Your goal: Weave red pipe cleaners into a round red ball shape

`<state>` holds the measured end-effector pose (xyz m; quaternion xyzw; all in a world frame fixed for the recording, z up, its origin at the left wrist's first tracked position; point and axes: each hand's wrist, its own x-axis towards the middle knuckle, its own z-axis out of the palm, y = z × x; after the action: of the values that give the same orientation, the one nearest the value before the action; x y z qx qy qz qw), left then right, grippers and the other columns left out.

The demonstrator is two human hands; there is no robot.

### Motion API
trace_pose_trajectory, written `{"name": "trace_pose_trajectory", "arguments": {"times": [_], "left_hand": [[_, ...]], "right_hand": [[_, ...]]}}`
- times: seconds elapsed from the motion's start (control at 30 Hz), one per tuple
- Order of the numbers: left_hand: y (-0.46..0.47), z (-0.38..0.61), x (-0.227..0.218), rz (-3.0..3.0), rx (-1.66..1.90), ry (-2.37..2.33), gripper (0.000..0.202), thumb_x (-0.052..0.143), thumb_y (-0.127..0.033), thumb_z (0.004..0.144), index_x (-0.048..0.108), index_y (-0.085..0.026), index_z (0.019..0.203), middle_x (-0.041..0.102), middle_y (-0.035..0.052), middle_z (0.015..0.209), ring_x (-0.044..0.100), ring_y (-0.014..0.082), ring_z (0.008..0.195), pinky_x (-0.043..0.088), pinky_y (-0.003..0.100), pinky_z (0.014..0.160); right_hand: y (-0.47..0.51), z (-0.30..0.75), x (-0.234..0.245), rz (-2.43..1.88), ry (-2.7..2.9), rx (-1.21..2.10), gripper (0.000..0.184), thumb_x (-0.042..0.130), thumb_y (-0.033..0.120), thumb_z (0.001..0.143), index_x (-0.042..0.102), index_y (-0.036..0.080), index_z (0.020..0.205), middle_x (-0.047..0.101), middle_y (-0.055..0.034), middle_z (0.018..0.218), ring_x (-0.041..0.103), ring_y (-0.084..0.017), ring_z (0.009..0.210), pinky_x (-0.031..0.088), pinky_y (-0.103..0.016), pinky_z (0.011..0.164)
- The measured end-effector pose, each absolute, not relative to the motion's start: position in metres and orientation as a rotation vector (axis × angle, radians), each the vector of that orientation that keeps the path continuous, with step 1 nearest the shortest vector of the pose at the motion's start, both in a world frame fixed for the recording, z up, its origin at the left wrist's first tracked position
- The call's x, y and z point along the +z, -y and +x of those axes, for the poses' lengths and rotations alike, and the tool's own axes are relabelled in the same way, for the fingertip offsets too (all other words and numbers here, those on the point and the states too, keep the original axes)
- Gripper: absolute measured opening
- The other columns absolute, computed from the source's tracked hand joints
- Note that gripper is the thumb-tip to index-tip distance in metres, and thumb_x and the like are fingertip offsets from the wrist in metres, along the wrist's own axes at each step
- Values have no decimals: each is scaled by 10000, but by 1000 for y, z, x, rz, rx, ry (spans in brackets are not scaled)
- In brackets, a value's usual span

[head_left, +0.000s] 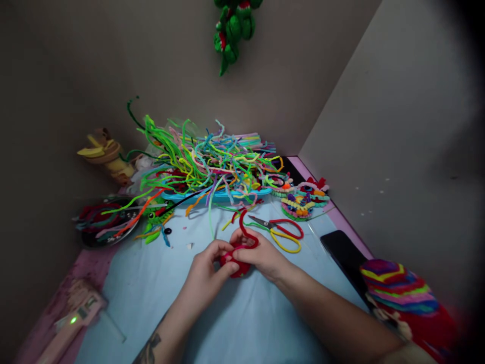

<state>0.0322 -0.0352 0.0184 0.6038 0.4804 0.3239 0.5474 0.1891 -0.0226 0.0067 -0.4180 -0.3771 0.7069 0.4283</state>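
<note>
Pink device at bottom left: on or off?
Likely on: the pink device shows a lit green light on its body. What the light signals cannot be told.

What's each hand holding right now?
Left hand: closed, pinching the red pipe cleaner.
Right hand: closed on the same red pipe cleaner.

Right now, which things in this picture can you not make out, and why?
Head view, red pipe-cleaner shape: mostly covered by the left hand and right hand.
Head view, green hanging figure: cut off by the top edge.
Head view, pink device: blurred, cut by the lower left edge.
</note>
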Motion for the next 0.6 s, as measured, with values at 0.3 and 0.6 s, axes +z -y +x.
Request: {"name": "trace_pose_trajectory", "arguments": {"times": [0.3,0.6], "left_hand": [[37,33,17,1510,796,-1258,183,642,-270,737,616,-192,900,661,33,821,599,173,724,449,262,666],[35,32,25,1406,817,-1257,127,659,-216,683,597,-182,788,601,5,718,550,153,680,434,259,655]], "right_hand": [[25,186,8,-1156,995,1640,199,622,148,585,507,206,737,521,84,593,466,-82,512,335,-194,481],[14,202,-1,-1233,1475,1444,226,662,361,732,642,169,615,578,24,542,514,-119,553,399,-249,557]]}}
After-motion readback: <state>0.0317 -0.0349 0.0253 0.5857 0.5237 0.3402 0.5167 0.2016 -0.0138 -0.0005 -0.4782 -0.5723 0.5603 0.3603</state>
